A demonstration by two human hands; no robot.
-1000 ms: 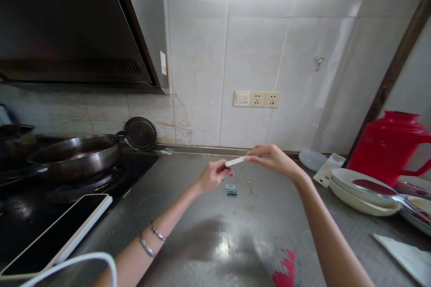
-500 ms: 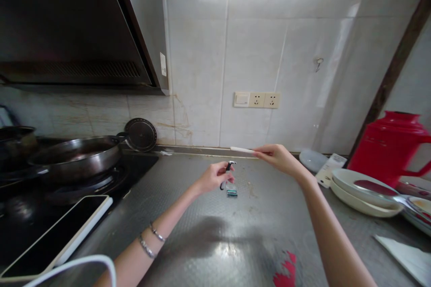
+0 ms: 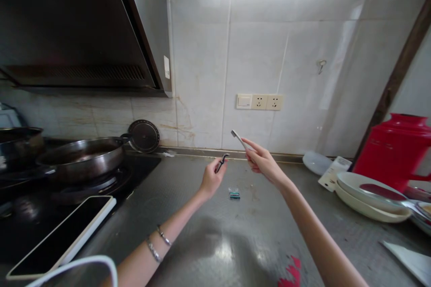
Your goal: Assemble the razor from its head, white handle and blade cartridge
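L hand (image 3: 210,179) clamped on slim blk tool (image 3: 221,162), bent tip sticking up past fingertips; tip detail too small to ID. R hand (image 3: 265,163) gripping white brush (image 3: 240,139), dark-bristled head pointing up/left, tile wall (image 3: 202,54) behind. Hands apart, both over rear half of tabletop (image 3: 256,224); tool & brush not touching. Sm. clear/teal pack (image 3: 235,195) on tabletop betw. the hands, nearer rear edge than front.

Red patch (image 3: 291,273) at front edge, R of ctr. L side: cooktop (image 3: 30,215) w/ metal pan (image 3: 97,163); phone (image 3: 67,233) lying slantwise at L edge, white cable (image 3: 84,260) nr front-L corner. Rear-R corner: red jug (image 3: 387,157), w/ translucent dish (image 3: 316,163), white box (image 3: 334,174) & stacked bowls (image 3: 360,205) nr it. White sheet (image 3: 409,258) at R edge, fwd of bowls.
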